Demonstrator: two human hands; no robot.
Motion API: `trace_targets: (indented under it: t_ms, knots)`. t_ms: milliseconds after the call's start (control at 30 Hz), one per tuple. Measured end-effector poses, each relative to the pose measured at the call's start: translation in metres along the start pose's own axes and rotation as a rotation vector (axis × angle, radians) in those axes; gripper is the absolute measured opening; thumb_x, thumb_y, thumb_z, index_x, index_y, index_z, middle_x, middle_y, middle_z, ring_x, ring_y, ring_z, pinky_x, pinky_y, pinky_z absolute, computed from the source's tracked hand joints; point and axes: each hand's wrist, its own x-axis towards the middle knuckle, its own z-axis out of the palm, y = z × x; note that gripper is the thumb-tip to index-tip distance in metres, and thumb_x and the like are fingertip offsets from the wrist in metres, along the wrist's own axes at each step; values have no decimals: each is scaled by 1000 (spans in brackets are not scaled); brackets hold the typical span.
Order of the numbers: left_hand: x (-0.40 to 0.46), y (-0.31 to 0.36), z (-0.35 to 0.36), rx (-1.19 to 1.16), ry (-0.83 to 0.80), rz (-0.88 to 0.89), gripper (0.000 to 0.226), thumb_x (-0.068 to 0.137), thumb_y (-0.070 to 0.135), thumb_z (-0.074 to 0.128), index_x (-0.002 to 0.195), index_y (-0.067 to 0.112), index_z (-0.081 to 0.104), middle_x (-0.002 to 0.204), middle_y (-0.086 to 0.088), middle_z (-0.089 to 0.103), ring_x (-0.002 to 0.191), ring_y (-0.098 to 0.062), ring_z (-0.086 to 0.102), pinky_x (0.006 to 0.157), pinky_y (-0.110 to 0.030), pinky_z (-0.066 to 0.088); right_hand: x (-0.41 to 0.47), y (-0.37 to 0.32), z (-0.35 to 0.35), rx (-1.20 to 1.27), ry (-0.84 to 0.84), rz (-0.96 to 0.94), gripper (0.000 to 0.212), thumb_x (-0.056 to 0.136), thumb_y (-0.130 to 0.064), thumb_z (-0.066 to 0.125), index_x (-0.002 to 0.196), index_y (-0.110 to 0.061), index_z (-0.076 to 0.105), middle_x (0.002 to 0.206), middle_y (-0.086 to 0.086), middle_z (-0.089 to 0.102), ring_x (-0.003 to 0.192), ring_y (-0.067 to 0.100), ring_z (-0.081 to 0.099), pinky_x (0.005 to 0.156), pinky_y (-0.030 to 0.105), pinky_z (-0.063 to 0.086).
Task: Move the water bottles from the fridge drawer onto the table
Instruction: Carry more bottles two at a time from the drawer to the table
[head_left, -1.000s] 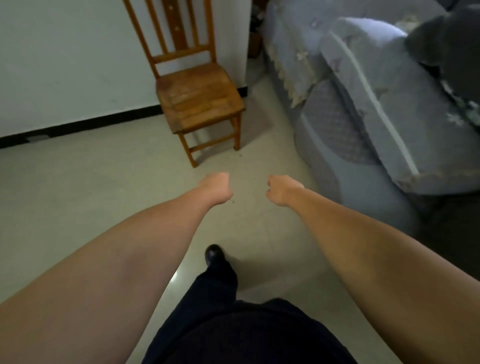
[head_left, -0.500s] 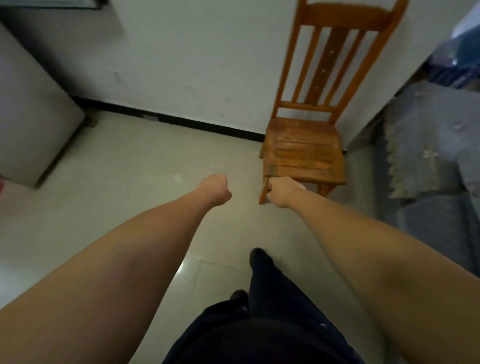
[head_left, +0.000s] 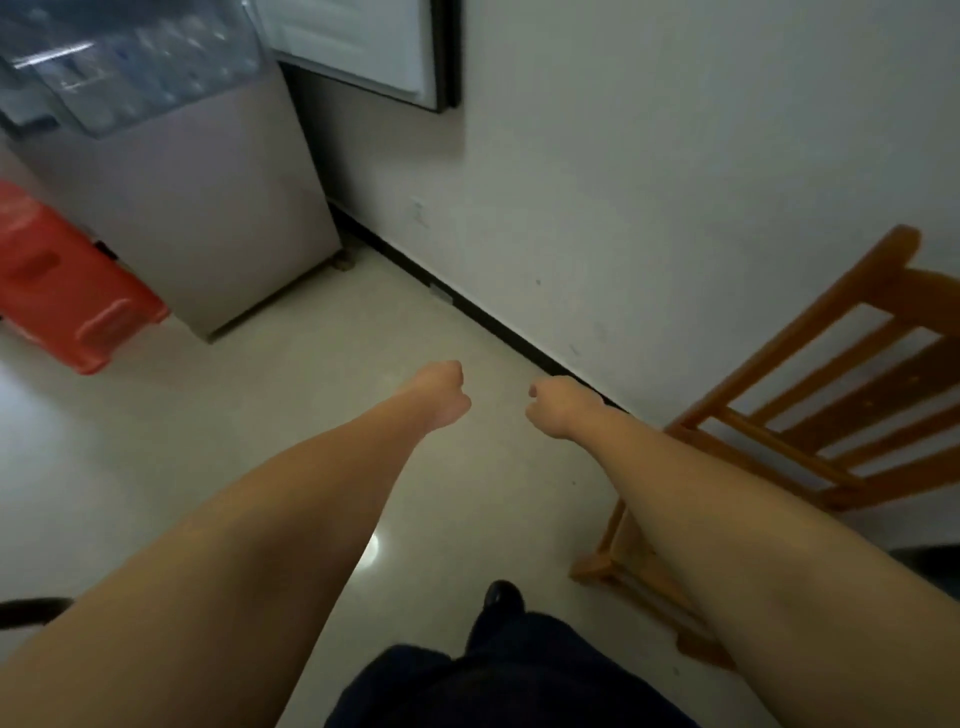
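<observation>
Water bottles in the clear fridge drawer, upper left; both hands empty.

The bottles appear blurred behind the drawer's transparent front, on the grey fridge. The left hand and right hand are extended over the pale floor, well apart from the drawer, fingers clenched into fists, grasping nothing. A red plastic stool stands just left of the fridge. A wooden chair stands at right beside the white wall. A dark shoe is on the floor below.
</observation>
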Motion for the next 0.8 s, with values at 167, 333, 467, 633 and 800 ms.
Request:
trace_targets:
  t_ms: [167, 333, 467, 633, 800]
  knots:
    - [34, -31, -33, -70, 35, -129, 39, 95, 21, 50, 131, 9, 47, 132, -13, 50, 120, -30, 51, 95, -35, 43, 75, -42, -41, -112, -52, -140, 48, 99, -22, 41, 145, -9, 39, 148, 15, 41, 133, 31, 42, 107, 34, 35]
    - [66, -91, -76, -155, 81, -272, 37, 95, 20, 51, 129, 8, 48, 129, -15, 53, 116, -31, 52, 93, -36, 44, 133, -117, -61, -174, -81, -284, 46, 99, -21, 42, 142, -8, 41, 145, 16, 43, 131, 32, 44, 106, 36, 37]
    - [101, -135, -118, -162, 108, -303, 39, 95, 19, 51, 132, 6, 47, 132, -15, 52, 120, -31, 51, 96, -35, 43, 179, -175, -84, -199, -56, -327, 45, 98, -22, 42, 142, -9, 42, 145, 15, 44, 131, 32, 44, 106, 36, 37]
    - [155, -191, -203, -159, 183, -261, 38, 94, 19, 51, 129, 5, 49, 131, -15, 54, 120, -31, 52, 96, -34, 43, 238, -250, -141, -220, 16, -311, 44, 99, -21, 40, 140, -8, 44, 143, 15, 45, 130, 32, 45, 103, 36, 39]
    - [193, -257, -285, -197, 284, -235, 31, 91, 17, 52, 119, 6, 55, 122, -14, 58, 111, -31, 55, 92, -38, 47, 290, -341, -189, -213, 83, -354, 42, 98, -23, 43, 136, -8, 45, 140, 15, 47, 126, 31, 47, 99, 36, 41]
